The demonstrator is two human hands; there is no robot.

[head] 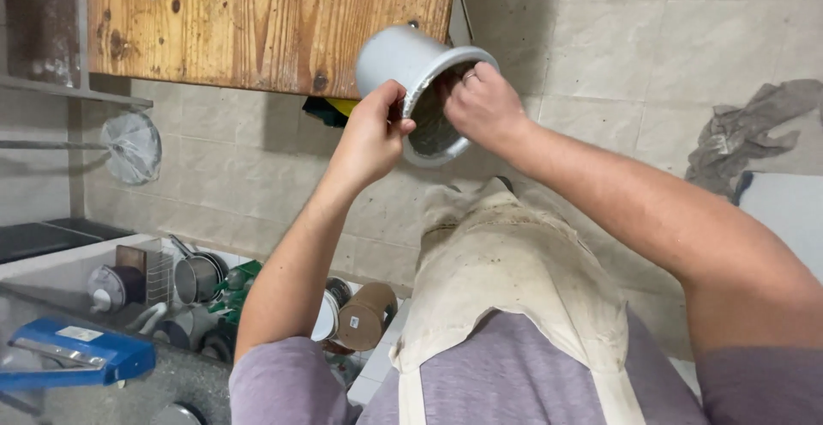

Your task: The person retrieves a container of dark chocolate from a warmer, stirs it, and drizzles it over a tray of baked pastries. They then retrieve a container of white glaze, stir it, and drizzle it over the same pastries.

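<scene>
Pine-coloured wood and pale floor tiles frame two bare hands working at a grey pot held in mid-air.

The wooden tabletop [266,22] fills the upper left, the tiled floor [651,39] spreads below it, and a stained cream apron [506,279] hangs down over a mauve shirt. The grey cylindrical pot [420,82] sits tilted in front of the table edge, its dark-lined mouth turned toward the camera — well above the floor. The left hand [370,138] grips the pot's rim on its left side; the right hand [484,103] curls over the rim's right side, fingers hooked inside. A crumpled grey rag [750,129] lies on the tiles at the right, and a blue tool [81,356] rests on the speckled counter at lower left — beside a clutter of pans.
</scene>
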